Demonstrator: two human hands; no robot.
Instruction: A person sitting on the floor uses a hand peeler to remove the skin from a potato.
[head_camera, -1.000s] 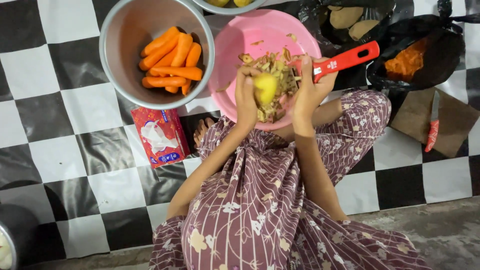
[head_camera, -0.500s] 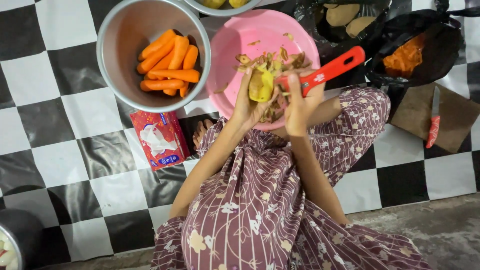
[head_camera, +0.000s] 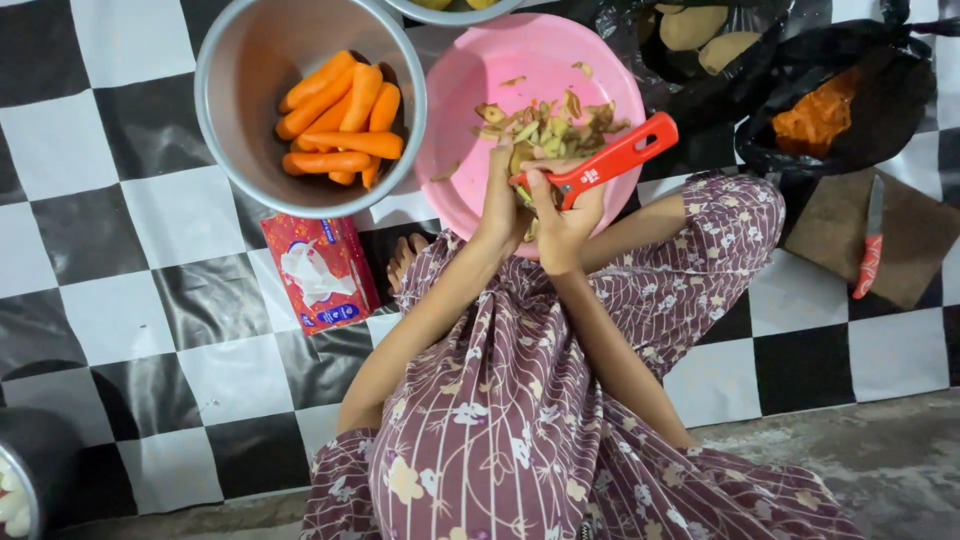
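Right hand (head_camera: 565, 215) grips red peeler (head_camera: 600, 165); left hand (head_camera: 500, 205) clasps potato; peels in pink basin (head_camera: 470, 100); carrots (head_camera: 340, 120) in steel bowl (head_camera: 225, 100).

Red peeler (head_camera: 605, 160), pink basin (head_camera: 480, 90)

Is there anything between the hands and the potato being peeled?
Nothing visible: the left hand holds the potato directly, and the right hand presses the red peeler onto it over the pink basin.
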